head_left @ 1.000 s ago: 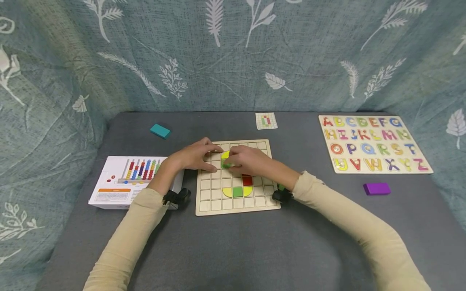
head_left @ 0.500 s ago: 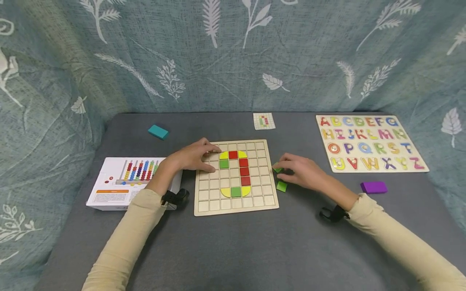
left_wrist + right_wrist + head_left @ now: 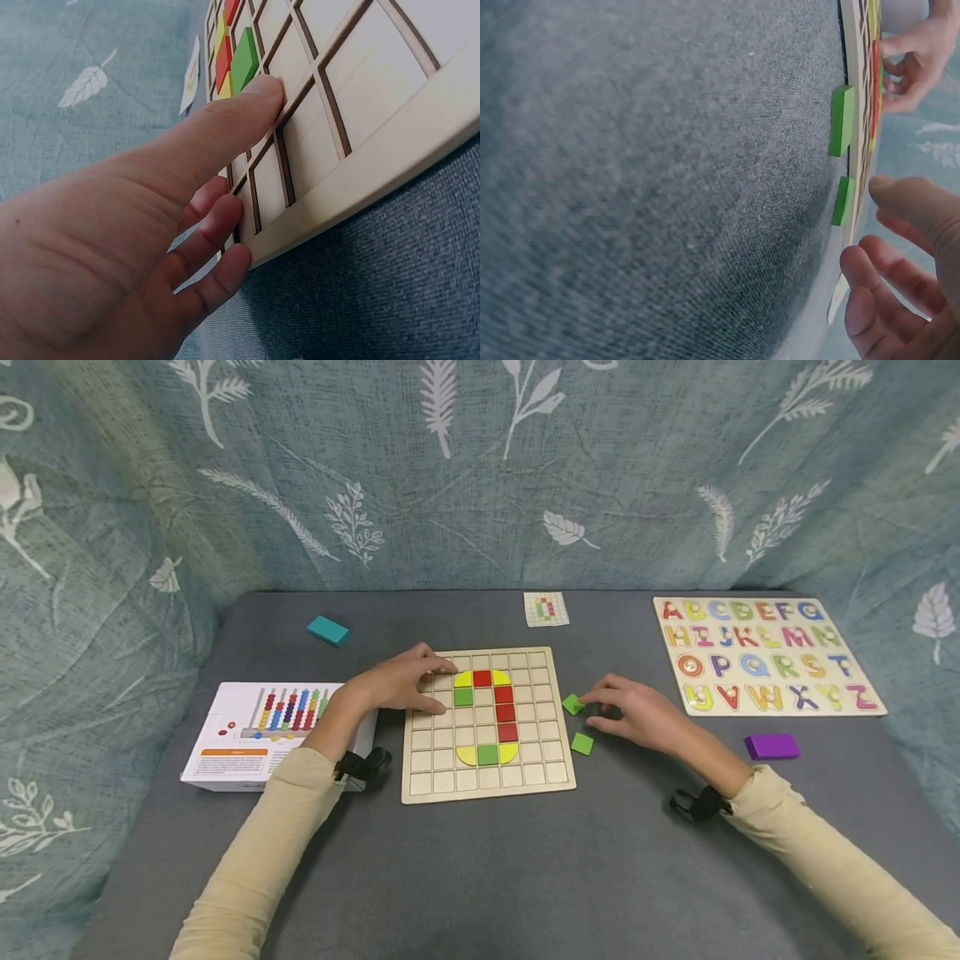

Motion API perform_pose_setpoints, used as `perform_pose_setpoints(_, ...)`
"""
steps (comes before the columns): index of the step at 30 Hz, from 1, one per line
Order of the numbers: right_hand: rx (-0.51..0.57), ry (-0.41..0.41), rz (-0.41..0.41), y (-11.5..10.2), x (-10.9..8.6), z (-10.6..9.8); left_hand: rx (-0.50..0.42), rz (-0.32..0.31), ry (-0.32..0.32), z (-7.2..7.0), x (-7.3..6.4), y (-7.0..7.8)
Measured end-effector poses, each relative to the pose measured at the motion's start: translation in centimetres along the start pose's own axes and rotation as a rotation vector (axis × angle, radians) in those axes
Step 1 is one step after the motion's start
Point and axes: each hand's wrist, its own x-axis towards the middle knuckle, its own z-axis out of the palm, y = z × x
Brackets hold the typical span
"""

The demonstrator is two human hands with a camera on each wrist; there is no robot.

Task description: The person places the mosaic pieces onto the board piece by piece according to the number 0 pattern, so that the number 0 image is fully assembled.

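A wooden grid board (image 3: 441, 785) lies mid-table. On it, several yellow, red and green tiles form a partial ring; one green tile (image 3: 463, 697) is at its left side and a red tile (image 3: 506, 713) at its right. My left hand (image 3: 397, 683) rests on the board's left edge, thumb (image 3: 259, 94) on the grid, holding no tile. Right of the board lie two loose green square tiles, a farther tile (image 3: 573, 704) and a nearer tile (image 3: 582, 744). My right hand (image 3: 641, 714) is beside them, fingertips at the farther one; touching or just apart, I cannot tell.
A small pattern card (image 3: 546, 609) lies behind the board. At the right are an alphabet puzzle (image 3: 768, 656) and a purple block (image 3: 772, 747). To the left stand a white box (image 3: 232, 718) with an abacus picture and a teal block (image 3: 327, 631).
My right hand has moved from over the board to the loose green tiles on the right, then slightly back, uncovering the farther one. The left hand stays on the board's edge.
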Motion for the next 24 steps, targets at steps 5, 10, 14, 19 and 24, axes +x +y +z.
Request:
perform_pose_setpoints(5,0.005,-0.007,-0.002,0.1,0.2,0.0,-0.003,-0.008,0.002,0.0,0.0,0.1)
perform_pose_setpoints(10,0.003,-0.032,0.01,0.3,0.6,-0.1,-0.007,-0.013,0.001,0.0,-0.1,0.2)
perform_pose_setpoints(14,0.004,-0.04,0.02,0.3,1.1,0.0,-0.011,-0.014,0.005,0.0,-0.1,0.1)
perform_pose_setpoints(19,-0.002,-0.041,0.007,0.4,1.8,0.3,-0.011,-0.007,0.007,0.0,0.0,0.1)
perform_pose_setpoints(24,-0.008,-0.046,-0.006,0.4,2.2,0.6,-0.013,-0.004,0.006,0.0,0.0,0.1)
